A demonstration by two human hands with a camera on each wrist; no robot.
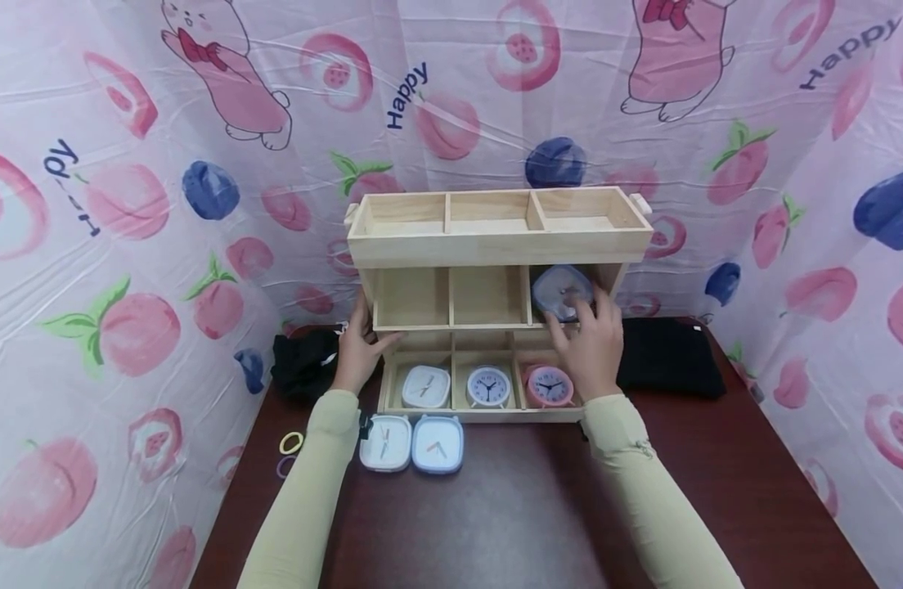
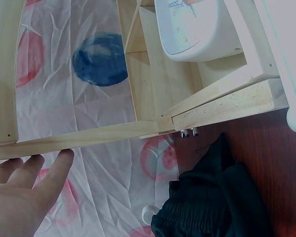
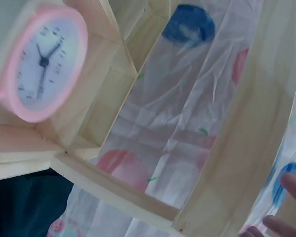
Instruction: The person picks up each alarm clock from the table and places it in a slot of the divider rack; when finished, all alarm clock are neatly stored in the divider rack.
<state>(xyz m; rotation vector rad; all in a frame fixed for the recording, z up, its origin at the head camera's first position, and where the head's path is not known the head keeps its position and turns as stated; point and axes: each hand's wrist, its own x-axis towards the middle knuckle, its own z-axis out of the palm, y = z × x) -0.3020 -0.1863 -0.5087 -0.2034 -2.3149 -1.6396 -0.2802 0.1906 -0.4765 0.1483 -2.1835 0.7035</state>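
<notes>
A tiered wooden organizer [image 1: 488, 252] stands with its stepped trays spread out. In the head view my right hand [image 1: 591, 348] holds a bluish, rounded-square clock [image 1: 560, 286] in the right compartment of the middle tray, thumb and fingers at its lower edge. My left hand [image 1: 359, 352] is at the organizer's left side; in the left wrist view its straight fingertips touch the wooden side bar [image 2: 96, 136]. The bottom tray holds a white square clock [image 1: 426, 386], a round white clock [image 1: 488, 386] and a round pink clock [image 1: 550, 386].
On the table [image 1: 525, 507], before the organizer, lie a white square clock [image 1: 385, 443] and a light blue one [image 1: 438, 444]. Black cloth [image 1: 304, 364] is at left, folded black fabric [image 1: 668, 356] at right. A yellow ring [image 1: 291, 442] and a purple ring are near the left forearm.
</notes>
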